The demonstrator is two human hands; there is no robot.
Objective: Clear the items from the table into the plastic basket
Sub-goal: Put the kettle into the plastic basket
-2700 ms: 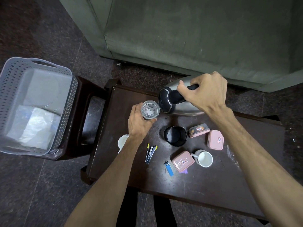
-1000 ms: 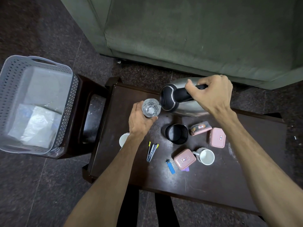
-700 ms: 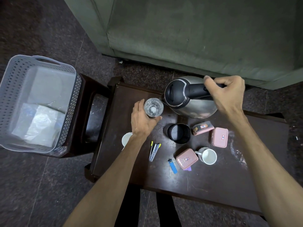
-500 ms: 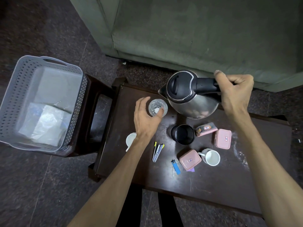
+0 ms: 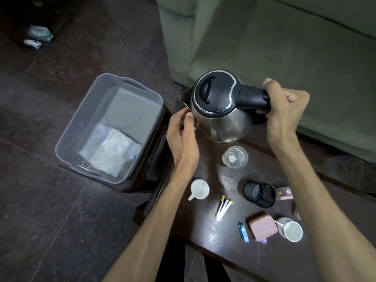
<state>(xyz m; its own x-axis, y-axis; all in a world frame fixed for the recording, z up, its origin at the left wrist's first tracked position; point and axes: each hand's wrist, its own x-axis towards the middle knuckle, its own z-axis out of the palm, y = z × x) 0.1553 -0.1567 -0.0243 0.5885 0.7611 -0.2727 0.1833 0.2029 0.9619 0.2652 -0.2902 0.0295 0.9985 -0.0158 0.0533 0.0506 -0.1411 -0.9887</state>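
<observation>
My right hand [image 5: 284, 110] grips the black handle of a steel electric kettle [image 5: 219, 110], held upright above the table's far left corner. My left hand [image 5: 182, 137] is open, its fingertips touching the kettle's left side. A clear glass [image 5: 235, 156] stands alone on the dark table [image 5: 205, 241]. The grey plastic basket [image 5: 85, 127] sits to the left on a dark stool, with a clear plastic bag inside. On the table lie two white mugs [image 5: 200, 191] [image 5: 293, 231], pens [image 5: 223, 207], a black mesh cup [image 5: 259, 193], a pink box [image 5: 263, 227] and a blue clip [image 5: 243, 232].
A green sofa [image 5: 284, 47] runs along the far side of the table. Another pink item [image 5: 284, 193] lies partly behind my right forearm. Crumpled litter [image 5: 38, 36] lies on the dark stone floor at the far left.
My left hand let go of the glass, which now stands on the table, and moved up to the kettle. My right hand righted the kettle and carried it left, towards the basket.
</observation>
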